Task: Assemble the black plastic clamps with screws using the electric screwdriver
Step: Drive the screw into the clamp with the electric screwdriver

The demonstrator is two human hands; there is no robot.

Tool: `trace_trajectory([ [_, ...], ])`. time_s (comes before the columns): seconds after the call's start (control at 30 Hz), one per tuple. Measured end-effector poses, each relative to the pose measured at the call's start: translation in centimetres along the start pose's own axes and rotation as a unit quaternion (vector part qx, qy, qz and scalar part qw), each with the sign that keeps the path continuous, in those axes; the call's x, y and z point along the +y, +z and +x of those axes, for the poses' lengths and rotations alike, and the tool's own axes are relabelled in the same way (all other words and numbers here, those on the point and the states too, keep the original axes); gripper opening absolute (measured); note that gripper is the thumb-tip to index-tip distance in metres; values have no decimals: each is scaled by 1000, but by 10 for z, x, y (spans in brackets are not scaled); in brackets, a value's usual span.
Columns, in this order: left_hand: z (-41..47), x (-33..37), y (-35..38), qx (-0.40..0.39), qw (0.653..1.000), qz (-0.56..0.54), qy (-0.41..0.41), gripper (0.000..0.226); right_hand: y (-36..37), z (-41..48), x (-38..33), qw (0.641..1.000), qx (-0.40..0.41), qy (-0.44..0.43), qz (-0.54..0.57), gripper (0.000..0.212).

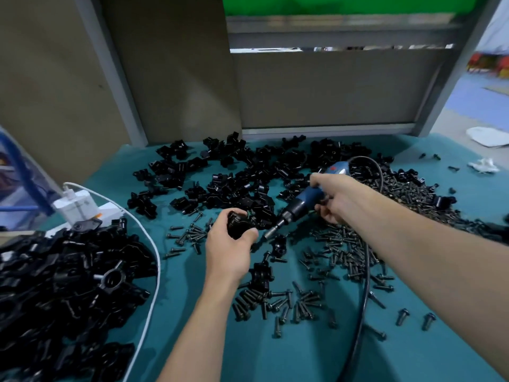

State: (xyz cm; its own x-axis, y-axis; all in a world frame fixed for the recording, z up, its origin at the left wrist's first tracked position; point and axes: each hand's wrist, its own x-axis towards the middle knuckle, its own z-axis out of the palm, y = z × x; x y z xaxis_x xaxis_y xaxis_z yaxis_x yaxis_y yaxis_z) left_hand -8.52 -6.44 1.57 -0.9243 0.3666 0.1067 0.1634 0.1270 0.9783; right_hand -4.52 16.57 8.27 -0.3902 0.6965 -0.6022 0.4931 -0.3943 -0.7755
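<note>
My left hand (230,245) grips a black plastic clamp (239,223) just above the teal table. My right hand (334,195) holds the blue electric screwdriver (304,201), which slants down to the left. Its metal bit (274,230) points at the clamp's right side, close to my left thumb. Whether a screw sits on the bit is hidden. Loose black screws (278,301) lie scattered below and to the right of both hands.
Unassembled clamp parts (234,175) are heaped at the back of the teal table (275,354). A pile of clamps (68,285) fills the left side, edged by a white cable (154,257). The screwdriver's black cord (363,285) runs toward me. A white charger (74,205) sits far left.
</note>
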Motion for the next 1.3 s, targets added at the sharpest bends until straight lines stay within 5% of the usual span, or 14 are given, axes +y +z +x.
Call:
trace_trajectory([
  [0.27, 2, 3, 4, -26, 998, -16, -46, 32, -19, -18, 9, 905, -170, -39, 387, 23],
  [0.43, -1, 2, 5, -49, 997, -24, -56, 24, 1, -12, 14, 850, -161, -78, 496, 32],
  [0.67, -2, 3, 8, -59, 997, 32, -32, 26, 15, 2, 20, 840, -86, -167, 509, 29],
  [1.3, -7, 3, 4, 1, 994, -85, -72, 32, 28, -18, 18, 808, -177, -229, 512, 33],
])
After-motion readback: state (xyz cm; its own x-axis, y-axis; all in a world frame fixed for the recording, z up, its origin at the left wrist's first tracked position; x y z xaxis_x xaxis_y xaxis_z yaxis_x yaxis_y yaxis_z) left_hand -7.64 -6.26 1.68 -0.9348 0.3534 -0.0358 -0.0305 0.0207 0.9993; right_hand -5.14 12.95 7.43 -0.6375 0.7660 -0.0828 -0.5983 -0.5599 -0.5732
